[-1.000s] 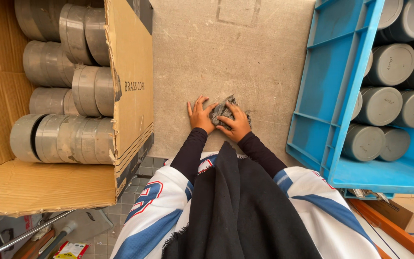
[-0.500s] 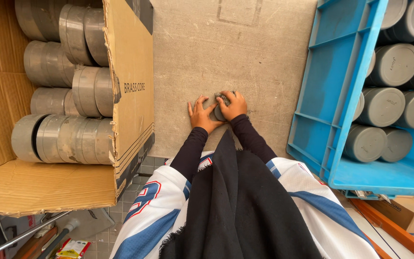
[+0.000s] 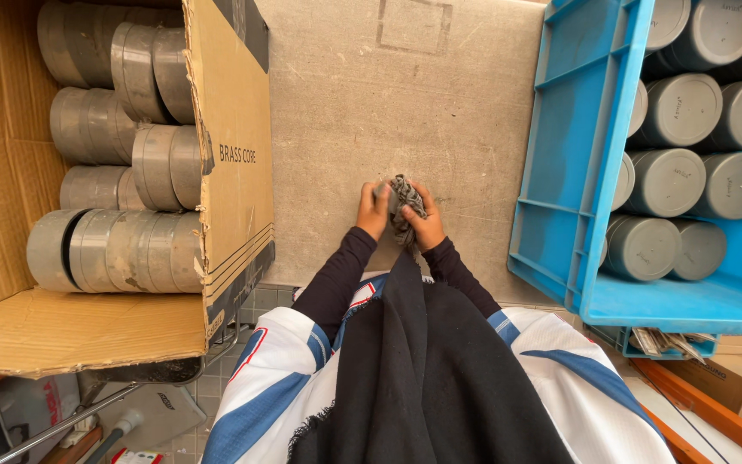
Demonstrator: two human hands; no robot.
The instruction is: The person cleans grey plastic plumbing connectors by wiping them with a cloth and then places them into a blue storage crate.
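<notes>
- The fingers (image 3: 415,211) of the right hand (image 3: 425,225) were clenched around a crumpled grey rag (image 3: 404,199), which bunched up between both hands.
- The left hand (image 3: 373,211) gripped the same rag from the other side, its fingers curled onto the cloth; whether something lay wrapped inside the rag could not be told.
- The rag sat just above the grey concrete surface (image 3: 405,94), near its front edge and about midway between the box and the crate.
- Both forearms wore dark sleeves (image 3: 337,275), and a black scarf (image 3: 422,369) hung down over a white and blue top (image 3: 276,378).
- To the left, an open cardboard box (image 3: 234,146) lay on its side, holding stacked grey metal cylinders (image 3: 105,249) in rows.
- To the right, a blue plastic crate (image 3: 577,172) held more grey cylinders (image 3: 680,107), their round ends facing the camera.
- Both the box and the crate stood well apart from the hands.
- Below the crate, an orange bar (image 3: 697,404) and another cardboard box (image 3: 732,378) showed at the lower right.
</notes>
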